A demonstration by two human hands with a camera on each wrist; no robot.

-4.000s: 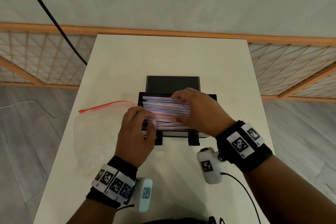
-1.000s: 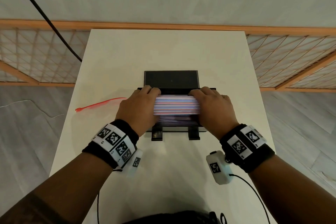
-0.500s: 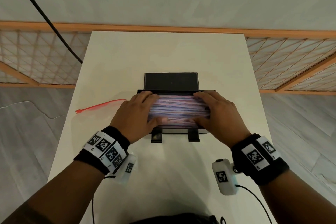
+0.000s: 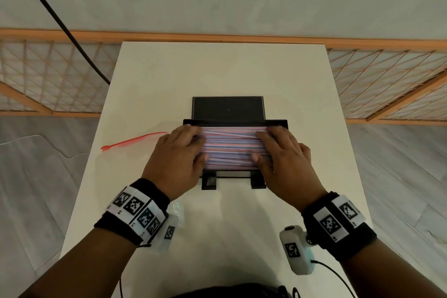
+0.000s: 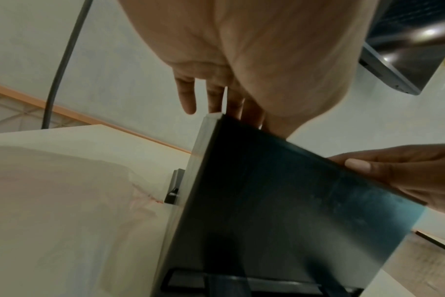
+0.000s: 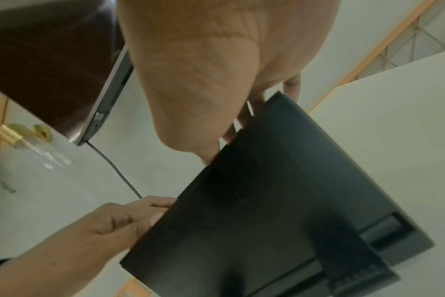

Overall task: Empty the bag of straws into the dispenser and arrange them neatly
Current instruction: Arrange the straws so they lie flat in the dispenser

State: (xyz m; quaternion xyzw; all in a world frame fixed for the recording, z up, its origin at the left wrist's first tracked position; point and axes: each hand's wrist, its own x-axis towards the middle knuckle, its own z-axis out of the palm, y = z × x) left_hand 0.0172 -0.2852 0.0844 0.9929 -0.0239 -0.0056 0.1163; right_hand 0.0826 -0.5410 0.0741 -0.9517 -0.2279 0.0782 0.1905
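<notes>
The black straw dispenser (image 4: 242, 122) stands mid-table with its lid (image 4: 227, 107) tipped open behind it. Striped red, blue and white straws (image 4: 231, 147) fill it, lying left to right, a few slightly crossed. My left hand (image 4: 183, 150) lies flat on the straws' left end, fingers straight and thumb on the pile. My right hand (image 4: 278, 150) lies the same way on the right end. In the left wrist view my left hand's fingers (image 5: 188, 96) reach over the dispenser's wall (image 5: 280, 201). The right wrist view shows the dispenser's dark side (image 6: 280, 201) under my palm. The straw ends are hidden under my hands.
The clear bag (image 4: 125, 167) with a red zip strip (image 4: 134, 140) lies flat on the white table (image 4: 217, 72), left of the dispenser. A wooden lattice rail (image 4: 217, 37) runs behind the table. A black cable (image 4: 60, 19) hangs at the back left.
A second ago both hands held a bundle of straws squeezed between them above the box. The bundle is now down in the dispenser, spread out, with both hands flat on top.
</notes>
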